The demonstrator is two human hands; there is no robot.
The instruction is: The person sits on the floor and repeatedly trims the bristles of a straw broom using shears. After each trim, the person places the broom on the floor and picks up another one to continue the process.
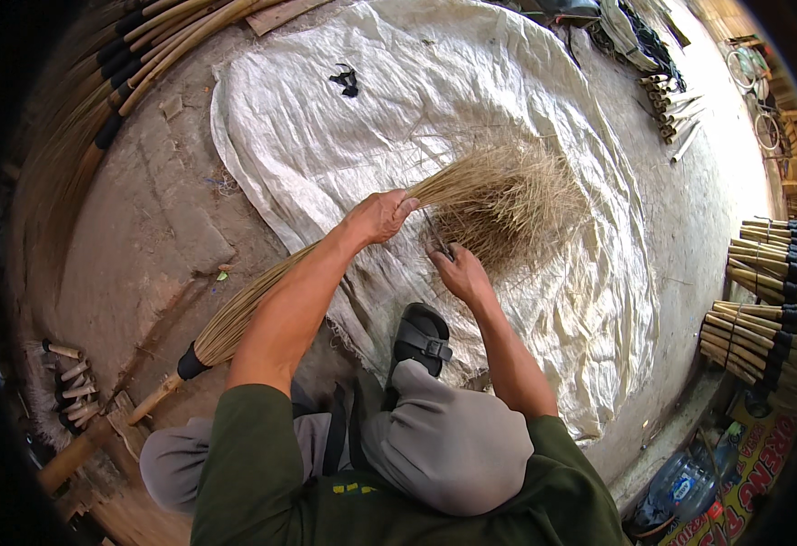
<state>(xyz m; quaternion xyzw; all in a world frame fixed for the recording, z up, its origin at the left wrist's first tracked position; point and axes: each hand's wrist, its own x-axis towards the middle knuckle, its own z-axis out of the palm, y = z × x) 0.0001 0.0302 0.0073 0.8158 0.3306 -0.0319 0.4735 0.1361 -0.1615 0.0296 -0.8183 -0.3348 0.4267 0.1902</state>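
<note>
A straw broom (235,314) runs up from the lower left, passing beneath my left forearm. Its wooden handle (156,400) and black binding (193,361) lie at the lower left. My left hand (382,217) is closed round the bristles near their ends, and the tips fan out to the right. Below those tips, my right hand (459,269) is closed on a thin dark tool (434,233); its kind cannot be made out. A heap of loose straw (544,218) lies under and beyond the bristle tips, on a white woven sheet (317,136).
Finished brooms (121,73) lie at the far left. Bundled brooms (762,337) are stacked at the right. Short sticks (676,114) sit at the far right. A large clear bottle (680,487) stands at the lower right. My sandalled foot (421,338) rests on the sheet.
</note>
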